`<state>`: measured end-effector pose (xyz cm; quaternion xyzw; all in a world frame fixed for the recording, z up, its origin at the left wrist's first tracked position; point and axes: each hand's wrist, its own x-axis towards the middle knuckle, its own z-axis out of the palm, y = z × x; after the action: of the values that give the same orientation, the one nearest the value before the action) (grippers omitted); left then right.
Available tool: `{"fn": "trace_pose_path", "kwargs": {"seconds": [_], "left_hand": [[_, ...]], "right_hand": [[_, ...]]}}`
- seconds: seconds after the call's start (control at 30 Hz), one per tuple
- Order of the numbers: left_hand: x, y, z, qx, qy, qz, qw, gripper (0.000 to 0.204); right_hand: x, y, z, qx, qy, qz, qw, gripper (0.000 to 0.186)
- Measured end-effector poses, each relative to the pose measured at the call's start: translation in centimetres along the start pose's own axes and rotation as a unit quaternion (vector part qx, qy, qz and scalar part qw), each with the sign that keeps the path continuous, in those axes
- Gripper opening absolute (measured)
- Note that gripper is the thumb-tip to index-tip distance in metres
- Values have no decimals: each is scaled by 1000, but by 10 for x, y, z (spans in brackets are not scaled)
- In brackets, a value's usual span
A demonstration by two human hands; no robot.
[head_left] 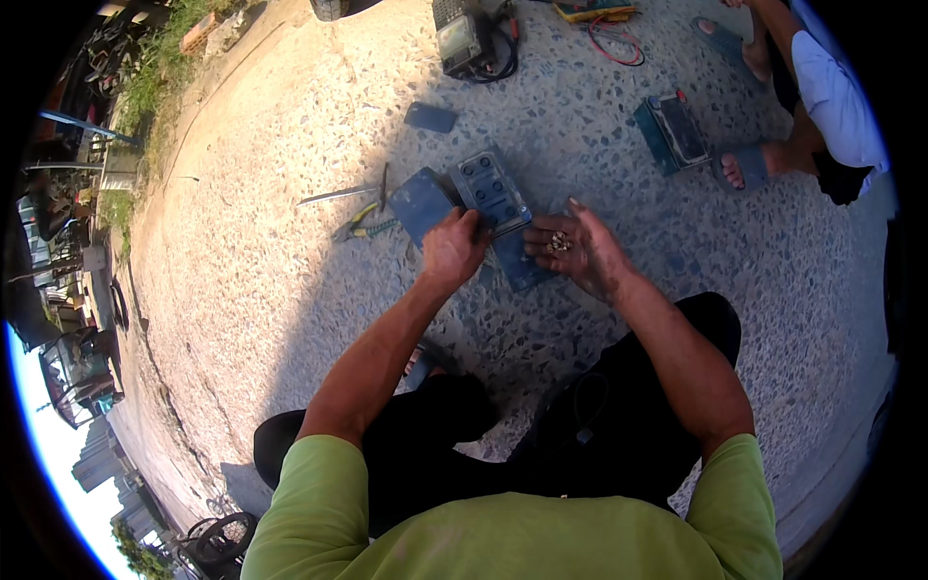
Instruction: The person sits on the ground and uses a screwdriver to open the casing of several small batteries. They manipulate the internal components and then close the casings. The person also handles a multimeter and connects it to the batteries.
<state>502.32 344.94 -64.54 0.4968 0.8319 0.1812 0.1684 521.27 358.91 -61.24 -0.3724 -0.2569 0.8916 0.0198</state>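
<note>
A battery (493,188) with round cell openings on its grey top stands on the ground before me. My left hand (454,246) is at its near left corner, fingers bent and pressed together; what they pinch, if anything, is hidden. Palm up beside the battery's near right corner, my right hand (588,253) holds several small pale pieces (558,242) on its fingers; their exact kind is too small to tell. A flat dark blue panel or case (420,205) lies left of the battery, and another dark blue piece (522,266) sits nearer, between my hands.
Pliers (365,228) and a thin hammer-like tool (343,195) lie to the left. Beyond are a dark phone (431,117), a boxy device with cables (464,43) and a yellow meter with leads (590,12). Another battery (674,132) stands right, by a co-worker's sandalled foot (742,169).
</note>
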Motion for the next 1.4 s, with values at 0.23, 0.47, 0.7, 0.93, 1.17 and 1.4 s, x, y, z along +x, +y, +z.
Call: {"fn": "trace_pose_path", "kwargs": {"seconds": [0.23, 0.47, 0.7, 0.93, 1.17, 1.4], "left_hand": [[0, 1, 1, -13, 9, 25, 1000, 13], [-1, -6, 2, 14, 1, 53, 998, 15], [5, 47, -25, -189, -4, 121, 974, 17], [-10, 65, -12, -74, -27, 154, 985, 17], [-22, 72, -11, -96, -62, 69, 991, 24], [-17, 77, -16, -194, -119, -23, 973, 27]], "right_hand": [[2, 1, 0, -5, 2, 7, 1000, 71], [4, 3, 3, -21, 13, 15, 1000, 69], [14, 13, -6, -5, -32, 14, 999, 65], [9, 17, 8, -35, -21, 31, 999, 59], [5, 21, 10, -117, -24, 59, 991, 62], [2, 22, 13, -126, -24, 63, 990, 64]]}}
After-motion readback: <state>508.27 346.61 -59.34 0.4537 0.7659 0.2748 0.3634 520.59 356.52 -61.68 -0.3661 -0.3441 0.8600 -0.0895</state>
